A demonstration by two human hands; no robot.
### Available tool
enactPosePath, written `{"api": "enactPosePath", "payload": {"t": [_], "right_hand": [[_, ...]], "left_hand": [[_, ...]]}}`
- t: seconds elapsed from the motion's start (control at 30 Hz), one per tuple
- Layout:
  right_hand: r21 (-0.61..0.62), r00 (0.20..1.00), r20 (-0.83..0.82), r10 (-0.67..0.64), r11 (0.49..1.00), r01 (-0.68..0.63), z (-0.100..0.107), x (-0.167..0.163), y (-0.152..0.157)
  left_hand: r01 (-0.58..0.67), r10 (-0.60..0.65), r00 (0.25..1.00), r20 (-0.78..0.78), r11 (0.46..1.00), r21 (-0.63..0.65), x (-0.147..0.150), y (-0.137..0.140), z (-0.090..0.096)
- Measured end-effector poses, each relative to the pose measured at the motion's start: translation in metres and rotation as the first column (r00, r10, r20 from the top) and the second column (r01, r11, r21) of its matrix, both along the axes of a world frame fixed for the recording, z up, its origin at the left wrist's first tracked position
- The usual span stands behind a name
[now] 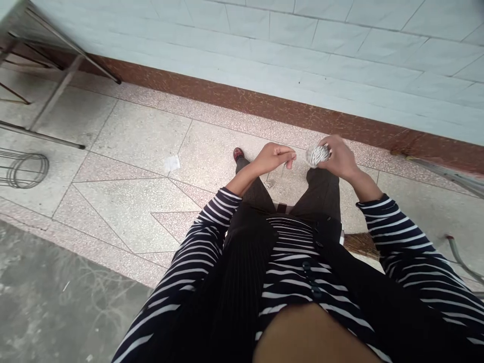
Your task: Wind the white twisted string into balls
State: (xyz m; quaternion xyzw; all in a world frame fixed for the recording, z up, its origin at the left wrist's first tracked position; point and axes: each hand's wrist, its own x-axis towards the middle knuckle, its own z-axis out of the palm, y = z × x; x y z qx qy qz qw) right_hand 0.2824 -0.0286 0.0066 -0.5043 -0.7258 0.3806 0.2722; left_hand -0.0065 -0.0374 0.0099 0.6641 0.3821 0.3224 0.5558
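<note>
My right hand (339,157) curls round a small roundish bundle (318,155) with white and dark strands, like a ball of twine, in what looks like a clear wrapping. To its left, my left hand (277,157) is closed in a pinch, thumb against fingers. A thin, pale bit shows just below those fingertips, too small to name. Both hands are held in front of my lap, apart from each other, above the gap between my knees.
A metal-legged table (56,91) stands at the upper left, with a wire rack (28,170) below it. A white paper scrap (172,163) lies on the tiled floor (132,212). A tiled wall (264,45) runs across the back. A bent metal tube (456,252) is at the right.
</note>
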Motion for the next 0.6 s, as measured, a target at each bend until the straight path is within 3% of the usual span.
{"api": "enactPosePath", "payload": {"t": [0.17, 0.27, 0.37, 0.5, 0.6], "right_hand": [[-0.119, 0.979, -0.16, 0.129, 0.982, -0.149, 0.005, -0.007, -0.03], [-0.248, 0.898, -0.439, 0.022, 0.958, -0.145, 0.019, -0.007, -0.032], [-0.329, 0.759, -0.617, -0.207, 0.944, -0.01, 0.033, -0.008, -0.022], [-0.267, 0.637, -0.694, -0.336, 0.942, 0.206, 0.047, -0.007, 0.0], [-0.194, 0.661, -0.659, -0.358, 0.93, 0.311, 0.051, -0.003, 0.016]], "left_hand": [[0.033, -0.032, 0.999, -0.015, 0.999, 0.028, 0.02, 0.027, -0.017], [0.042, -0.042, 0.999, 0.029, 0.999, 0.01, 0.034, 0.027, -0.031], [0.018, -0.016, 0.999, 0.047, 0.999, -0.042, 0.04, 0.022, -0.041], [0.052, -0.047, 0.998, 0.051, 0.993, -0.109, 0.034, 0.013, -0.051], [0.076, -0.065, 0.995, 0.071, 0.983, -0.165, 0.031, 0.002, -0.055]]}}
